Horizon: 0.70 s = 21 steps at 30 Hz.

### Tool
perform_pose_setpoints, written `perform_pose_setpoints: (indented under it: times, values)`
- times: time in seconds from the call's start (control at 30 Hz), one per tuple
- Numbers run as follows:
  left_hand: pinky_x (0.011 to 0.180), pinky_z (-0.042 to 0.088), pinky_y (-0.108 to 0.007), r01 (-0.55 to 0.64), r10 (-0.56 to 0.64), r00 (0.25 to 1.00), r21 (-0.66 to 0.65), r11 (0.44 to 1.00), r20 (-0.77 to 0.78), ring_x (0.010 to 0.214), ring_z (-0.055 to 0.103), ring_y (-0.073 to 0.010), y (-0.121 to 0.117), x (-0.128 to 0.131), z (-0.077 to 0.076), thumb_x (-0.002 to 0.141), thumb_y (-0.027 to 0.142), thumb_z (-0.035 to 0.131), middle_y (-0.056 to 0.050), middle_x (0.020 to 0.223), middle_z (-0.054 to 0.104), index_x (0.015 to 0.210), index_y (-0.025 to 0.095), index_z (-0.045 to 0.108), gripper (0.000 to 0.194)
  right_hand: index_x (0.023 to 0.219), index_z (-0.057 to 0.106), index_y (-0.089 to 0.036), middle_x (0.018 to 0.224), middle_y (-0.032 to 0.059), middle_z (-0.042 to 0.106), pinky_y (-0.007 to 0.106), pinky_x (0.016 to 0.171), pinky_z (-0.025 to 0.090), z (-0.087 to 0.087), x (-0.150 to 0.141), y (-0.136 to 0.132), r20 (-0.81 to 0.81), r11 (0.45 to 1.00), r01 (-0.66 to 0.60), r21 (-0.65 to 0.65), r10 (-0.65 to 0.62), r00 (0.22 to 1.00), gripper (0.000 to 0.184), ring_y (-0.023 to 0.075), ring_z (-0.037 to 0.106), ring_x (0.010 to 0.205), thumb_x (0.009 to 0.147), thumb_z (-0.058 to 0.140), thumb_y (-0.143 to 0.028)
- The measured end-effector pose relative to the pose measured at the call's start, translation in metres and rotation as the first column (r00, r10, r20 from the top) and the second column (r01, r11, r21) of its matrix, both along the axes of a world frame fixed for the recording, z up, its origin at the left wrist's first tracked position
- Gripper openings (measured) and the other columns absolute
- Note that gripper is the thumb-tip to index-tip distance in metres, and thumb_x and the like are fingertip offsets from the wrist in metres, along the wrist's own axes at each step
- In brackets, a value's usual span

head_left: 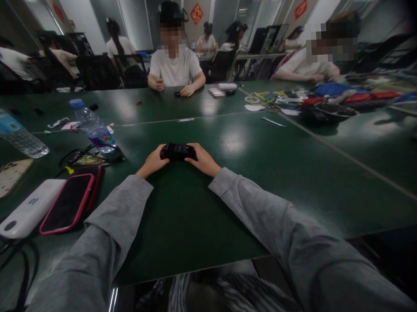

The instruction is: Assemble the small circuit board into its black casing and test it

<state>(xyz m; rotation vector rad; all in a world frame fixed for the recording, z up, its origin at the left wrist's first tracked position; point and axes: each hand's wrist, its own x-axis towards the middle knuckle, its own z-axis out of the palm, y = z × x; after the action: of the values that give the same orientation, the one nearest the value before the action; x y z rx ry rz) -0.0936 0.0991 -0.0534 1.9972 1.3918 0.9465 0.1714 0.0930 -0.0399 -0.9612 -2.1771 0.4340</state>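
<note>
Both hands hold a small black handheld device [178,151] with a dark screen showing faint light text; its exact kind is too dim to tell. My left hand [153,161] grips its left end, fingers wrapped behind it. At the right end, my right hand [204,159] is closed around it the same way, thumb on the near side. The device is at or just over the green table [177,223]; whether it touches the top I cannot tell.
On the left are a pink-cased phone [68,204], a white power bank [31,207], a patterned phone [10,178], cables and two water bottles [92,125] [14,131]. A small wrench-like metal tool [274,122] and a heap of cables [345,100] lie right. A person [175,67] sits opposite.
</note>
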Motion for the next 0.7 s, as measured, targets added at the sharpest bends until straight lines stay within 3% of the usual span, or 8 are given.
perform_pose_setpoints:
  times: [0.3, 0.7]
  values:
    - [0.099, 0.048, -0.051, -0.026, 0.026, 0.997, -0.006, 1.000, -0.070, 0.111, 0.064, -0.0286, -0.0044, 0.0037, 0.0069, 0.073, 0.023, 0.069, -0.013, 0.130, 0.062, 0.137, 0.018, 0.048, 0.068, 0.136, 0.043, -0.020, 0.129, 0.0144, 0.055, 0.052, 0.103, 0.049, -0.0063, 0.0002, 0.0036, 0.004, 0.999, 0.000, 0.044, 0.000, 1.000, 0.056, 0.0297, 0.059, 0.120, 0.087, 0.069, -0.028]
    - [0.099, 0.048, -0.054, -0.011, 0.011, 0.999, -0.021, 1.000, -0.031, 0.109, 0.063, -0.0288, -0.0034, 0.0027, 0.0065, 0.074, 0.025, 0.070, -0.013, 0.127, 0.063, 0.136, 0.019, 0.049, 0.067, 0.136, 0.043, -0.021, 0.128, 0.0136, 0.056, 0.051, 0.101, 0.050, -0.0054, 0.0013, 0.0055, 0.002, 1.000, -0.012, 0.020, 0.012, 1.000, 0.056, 0.0295, 0.059, 0.118, 0.087, 0.069, -0.029]
